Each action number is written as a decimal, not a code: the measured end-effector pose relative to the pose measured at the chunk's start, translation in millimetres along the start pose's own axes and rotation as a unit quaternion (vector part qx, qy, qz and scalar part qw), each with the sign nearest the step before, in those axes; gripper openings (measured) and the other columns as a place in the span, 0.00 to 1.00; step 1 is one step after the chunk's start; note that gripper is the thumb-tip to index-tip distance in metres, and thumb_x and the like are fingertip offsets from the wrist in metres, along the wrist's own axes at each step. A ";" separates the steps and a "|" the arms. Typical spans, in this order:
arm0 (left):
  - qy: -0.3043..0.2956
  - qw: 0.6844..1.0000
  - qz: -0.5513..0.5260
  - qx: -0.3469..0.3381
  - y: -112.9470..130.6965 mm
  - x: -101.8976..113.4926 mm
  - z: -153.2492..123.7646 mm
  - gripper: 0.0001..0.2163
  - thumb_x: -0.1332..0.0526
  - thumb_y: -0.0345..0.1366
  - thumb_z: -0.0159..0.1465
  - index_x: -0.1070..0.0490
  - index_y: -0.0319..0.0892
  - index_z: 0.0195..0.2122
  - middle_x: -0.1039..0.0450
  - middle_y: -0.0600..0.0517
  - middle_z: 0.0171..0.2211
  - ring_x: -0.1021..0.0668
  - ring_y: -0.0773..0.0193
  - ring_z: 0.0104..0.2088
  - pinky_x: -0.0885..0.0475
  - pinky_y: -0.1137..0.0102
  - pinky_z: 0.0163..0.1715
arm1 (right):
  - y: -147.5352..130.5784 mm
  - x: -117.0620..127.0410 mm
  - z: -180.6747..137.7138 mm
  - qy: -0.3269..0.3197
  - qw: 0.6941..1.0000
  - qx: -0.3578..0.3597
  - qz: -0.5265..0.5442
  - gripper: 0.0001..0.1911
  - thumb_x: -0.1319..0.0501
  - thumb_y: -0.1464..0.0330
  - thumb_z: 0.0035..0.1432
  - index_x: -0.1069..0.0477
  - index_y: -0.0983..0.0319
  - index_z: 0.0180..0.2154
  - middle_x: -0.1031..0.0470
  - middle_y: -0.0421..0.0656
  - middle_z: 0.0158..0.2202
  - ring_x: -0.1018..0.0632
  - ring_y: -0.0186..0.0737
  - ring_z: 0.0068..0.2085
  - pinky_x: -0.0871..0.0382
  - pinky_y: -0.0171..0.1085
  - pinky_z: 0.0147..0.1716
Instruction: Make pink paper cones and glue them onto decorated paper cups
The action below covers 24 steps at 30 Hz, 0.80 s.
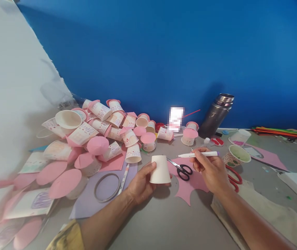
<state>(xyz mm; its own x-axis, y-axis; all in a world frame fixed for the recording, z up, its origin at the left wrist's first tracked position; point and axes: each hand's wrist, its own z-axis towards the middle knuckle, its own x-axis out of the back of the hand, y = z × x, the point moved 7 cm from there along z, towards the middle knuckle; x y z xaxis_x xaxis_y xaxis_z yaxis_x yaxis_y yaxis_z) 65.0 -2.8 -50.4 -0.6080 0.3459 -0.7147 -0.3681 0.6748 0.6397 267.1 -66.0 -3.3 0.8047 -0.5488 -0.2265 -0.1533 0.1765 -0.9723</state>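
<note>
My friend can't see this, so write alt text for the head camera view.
The left hand holds a plain white paper cup upside down; the right hand holds a white marker near it. Black-handled scissors lie partly on cut pink paper, with a heap of decorated paper cups at left.

Behind the desk (143, 225) there is a wide blue wall (127, 52). On the left, a white wall (10, 69) meets it along a slanting line, and this border is slightly rough. The desk has a grey surface, which reaches to the blue wall. The white wall is more grey and shaded in its lower part.
</note>
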 end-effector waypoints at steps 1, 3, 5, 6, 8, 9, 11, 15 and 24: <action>-0.006 1.000 0.002 -0.007 0.5 -0.2 0.0 0.19 0.32 0.41 0.61 0.28 0.35 0.48 0.20 0.41 0.38 0.17 0.47 0.38 0.22 0.56 0.36 | 0.1 0.2 0.1 -0.001 1.000 0.001 0.000 0.20 0.27 0.54 0.51 0.27 0.62 0.34 0.25 0.40 0.24 0.31 0.30 0.21 0.38 0.31 0.19; -0.016 1.000 0.008 -0.013 0.8 -0.4 -0.1 0.19 0.31 0.40 0.60 0.28 0.36 0.48 0.20 0.42 0.38 0.17 0.48 0.38 0.22 0.57 0.36 | 0.2 -0.1 0.4 -0.009 1.000 0.007 0.003 0.20 0.27 0.53 0.52 0.27 0.61 0.34 0.25 0.40 0.24 0.31 0.30 0.22 0.38 0.31 0.20; -0.015 1.000 0.008 -0.006 0.0 0.2 -0.2 0.19 0.31 0.39 0.60 0.28 0.35 0.49 0.20 0.41 0.39 0.17 0.48 0.38 0.22 0.58 0.39 | 0.0 -0.9 0.7 -0.020 1.000 0.015 0.006 0.20 0.27 0.53 0.51 0.27 0.61 0.33 0.26 0.39 0.23 0.31 0.31 0.21 0.38 0.32 0.20; -0.013 1.000 0.005 0.001 -0.6 0.5 -0.2 0.19 0.32 0.38 0.60 0.28 0.35 0.50 0.20 0.40 0.40 0.17 0.48 0.39 0.22 0.57 0.39 | 0.3 -1.0 0.6 -0.023 1.000 0.017 0.004 0.19 0.27 0.53 0.51 0.28 0.61 0.32 0.27 0.38 0.22 0.32 0.31 0.21 0.38 0.32 0.20; -0.013 1.000 -0.002 0.010 -1.5 0.0 -0.3 0.20 0.32 0.39 0.60 0.29 0.34 0.50 0.21 0.39 0.42 0.17 0.47 0.40 0.22 0.57 0.39 | 1.7 0.1 0.3 -0.018 1.000 0.013 -0.008 0.18 0.27 0.55 0.51 0.29 0.61 0.30 0.29 0.37 0.20 0.32 0.30 0.20 0.39 0.32 0.20; -0.018 1.000 -0.003 0.011 -1.6 -0.7 -0.4 0.21 0.32 0.39 0.59 0.29 0.34 0.51 0.21 0.39 0.42 0.17 0.46 0.40 0.22 0.56 0.38 | 2.5 1.0 0.0 -0.013 1.000 0.009 -0.015 0.18 0.27 0.56 0.51 0.29 0.61 0.30 0.30 0.36 0.20 0.33 0.30 0.20 0.39 0.32 0.20; -0.030 1.000 0.003 0.004 -1.1 -2.4 -0.4 0.22 0.31 0.40 0.58 0.29 0.36 0.51 0.21 0.41 0.40 0.17 0.45 0.40 0.21 0.56 0.36 | 3.9 2.0 -0.9 -0.011 1.000 0.002 -0.023 0.16 0.28 0.57 0.53 0.28 0.60 0.31 0.29 0.36 0.20 0.32 0.31 0.21 0.39 0.32 0.21; -0.043 0.998 0.034 -0.008 -1.7 -3.7 0.0 0.22 0.29 0.39 0.57 0.29 0.37 0.51 0.21 0.43 0.38 0.17 0.47 0.39 0.22 0.58 0.36 | 3.9 1.3 -3.1 -0.031 0.999 0.004 -0.013 0.14 0.28 0.58 0.54 0.28 0.60 0.33 0.27 0.38 0.23 0.31 0.31 0.22 0.38 0.32 0.22; -0.051 0.998 0.005 0.019 -6.5 -2.5 1.2 0.23 0.34 0.38 0.61 0.32 0.35 0.55 0.20 0.40 0.40 0.16 0.45 0.40 0.22 0.56 0.38 | -1.2 -2.0 -11.9 -0.056 0.992 0.062 -0.097 0.11 0.30 0.61 0.56 0.25 0.60 0.35 0.32 0.36 0.19 0.31 0.34 0.22 0.37 0.34 0.21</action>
<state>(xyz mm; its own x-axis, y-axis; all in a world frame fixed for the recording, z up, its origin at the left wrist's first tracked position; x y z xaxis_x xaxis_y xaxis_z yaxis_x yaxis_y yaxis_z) 69.8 -7.3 -53.1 -0.5354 0.4165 -0.7347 -0.3345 0.6942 0.6373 258.9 -74.9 -2.4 0.8723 -0.4886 -0.0212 0.0766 0.1793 -0.9808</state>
